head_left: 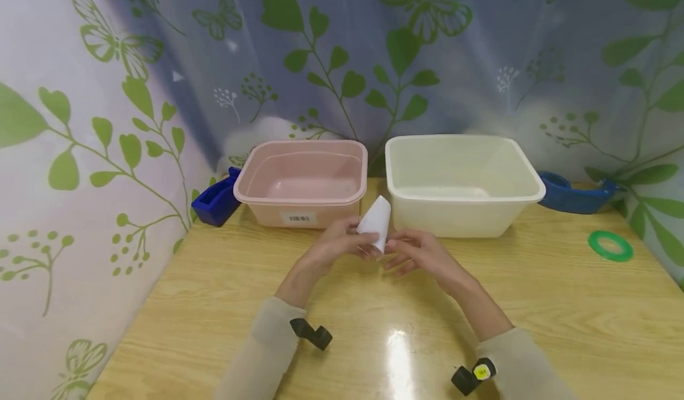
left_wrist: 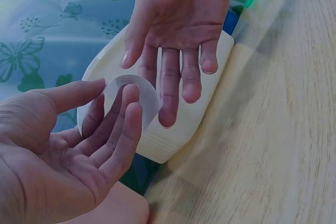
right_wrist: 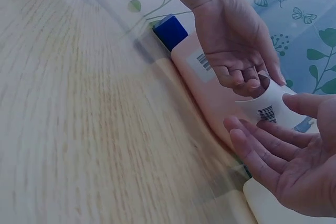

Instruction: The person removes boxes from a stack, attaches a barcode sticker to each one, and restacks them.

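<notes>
A curled white sheet (head_left: 377,217) with a small printed barcode stands tilted between my hands, above the table's middle. My left hand (head_left: 333,244) grips it, thumb on the outside and fingertips inside the curl, as the left wrist view shows. Close at its right edge is my right hand (head_left: 427,256), palm turned toward the sheet and fingers loosely extended. In the right wrist view, the barcode side (right_wrist: 266,114) faces that hand, and its thumb and fingers overlap the sheet's edge.
Behind the hands stand a pink tub (head_left: 307,201) on the left and a cream tub (head_left: 454,216) on the right. A dark blue holder (head_left: 216,201) flanks the pink one. To the right are a blue tape dispenser (head_left: 574,198) and a green ring (head_left: 610,246).
</notes>
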`<state>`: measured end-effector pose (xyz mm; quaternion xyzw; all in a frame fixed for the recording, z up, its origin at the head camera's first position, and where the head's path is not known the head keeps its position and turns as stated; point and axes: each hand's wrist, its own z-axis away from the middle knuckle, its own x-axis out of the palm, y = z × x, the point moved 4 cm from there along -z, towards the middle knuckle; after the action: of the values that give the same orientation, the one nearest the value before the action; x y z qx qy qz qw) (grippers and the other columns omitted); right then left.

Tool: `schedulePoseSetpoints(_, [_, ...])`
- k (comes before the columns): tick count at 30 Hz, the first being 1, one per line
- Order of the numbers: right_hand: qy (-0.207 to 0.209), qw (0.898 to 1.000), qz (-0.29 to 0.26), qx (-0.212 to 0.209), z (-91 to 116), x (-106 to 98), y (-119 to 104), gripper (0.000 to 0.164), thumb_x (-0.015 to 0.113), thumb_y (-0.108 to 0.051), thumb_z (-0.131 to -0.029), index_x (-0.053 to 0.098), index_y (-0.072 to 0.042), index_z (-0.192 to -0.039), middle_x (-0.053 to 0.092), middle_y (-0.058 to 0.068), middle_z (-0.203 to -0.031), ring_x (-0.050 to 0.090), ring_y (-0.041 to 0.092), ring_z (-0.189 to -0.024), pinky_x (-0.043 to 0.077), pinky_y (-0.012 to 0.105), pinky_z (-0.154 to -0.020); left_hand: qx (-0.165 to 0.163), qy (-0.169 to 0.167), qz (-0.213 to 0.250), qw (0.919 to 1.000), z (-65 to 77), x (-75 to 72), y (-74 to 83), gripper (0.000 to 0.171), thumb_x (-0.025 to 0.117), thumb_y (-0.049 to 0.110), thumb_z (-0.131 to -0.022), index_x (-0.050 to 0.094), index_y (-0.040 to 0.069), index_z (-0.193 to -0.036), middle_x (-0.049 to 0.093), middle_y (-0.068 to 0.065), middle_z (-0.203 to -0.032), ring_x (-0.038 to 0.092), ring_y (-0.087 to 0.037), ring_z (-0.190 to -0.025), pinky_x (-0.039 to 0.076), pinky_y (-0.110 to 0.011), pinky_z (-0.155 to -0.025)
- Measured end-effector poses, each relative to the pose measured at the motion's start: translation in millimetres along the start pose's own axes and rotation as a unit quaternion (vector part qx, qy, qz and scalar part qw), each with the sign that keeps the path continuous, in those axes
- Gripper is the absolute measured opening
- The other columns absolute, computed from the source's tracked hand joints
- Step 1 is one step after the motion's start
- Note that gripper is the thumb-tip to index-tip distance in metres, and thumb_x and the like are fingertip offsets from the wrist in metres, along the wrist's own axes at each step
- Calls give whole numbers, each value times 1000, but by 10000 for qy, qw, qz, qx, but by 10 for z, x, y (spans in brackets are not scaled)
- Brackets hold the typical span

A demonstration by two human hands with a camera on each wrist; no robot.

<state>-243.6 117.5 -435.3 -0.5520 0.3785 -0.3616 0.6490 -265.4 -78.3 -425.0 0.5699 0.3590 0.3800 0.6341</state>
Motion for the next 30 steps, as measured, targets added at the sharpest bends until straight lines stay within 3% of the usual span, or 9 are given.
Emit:
schedulePoseSetpoints(7, [-42, 9998, -179, -48, -13, 30, 8, 44, 60, -23, -106, 56, 10, -135, 73, 25, -114, 75, 36, -98, 63, 48, -83, -141, -67, -172, 9997, -26, 29, -5, 39, 70, 9, -98, 58, -7, -131, 74, -21, -107, 74, -19, -82, 61, -51, -88])
schedulePoseSetpoints(15, [-99, 9998, -185, -22, -5, 44, -7, 46, 61, -22, -105, 56, 9, -137, 71, 25, -120, 74, 34, -98, 62, 48, -86, -177, -19, -448, 9988, -16, 37, -42, 42, 73, 13, -97, 59, -4, -133, 73, -20, -113, 73, -20, -86, 62, -44, -86])
schedulePoseSetpoints(19, [-125, 9998, -165, -44, -10, 40, -14, 46, 60, -22, -105, 55, 10, -138, 71, 25, -119, 74, 35, -98, 62, 47, -85, -145, 45, -508, 9986, -16, 37, -59, 42, 73, 14, -97, 59, -4, -132, 72, -20, -114, 72, -19, -85, 61, -47, -87])
schedulePoseSetpoints(30, [-93, 9999, 24, -123, -8, 28, -32, 45, 63, -22, -104, 57, 8, -137, 73, 22, -113, 72, 42, -100, 59, 58, -90, -54, 87, -593, 9982, -8, 44, -34, 39, 71, 10, -97, 60, -5, -132, 72, -18, -110, 70, -18, -82, 61, -40, -81])
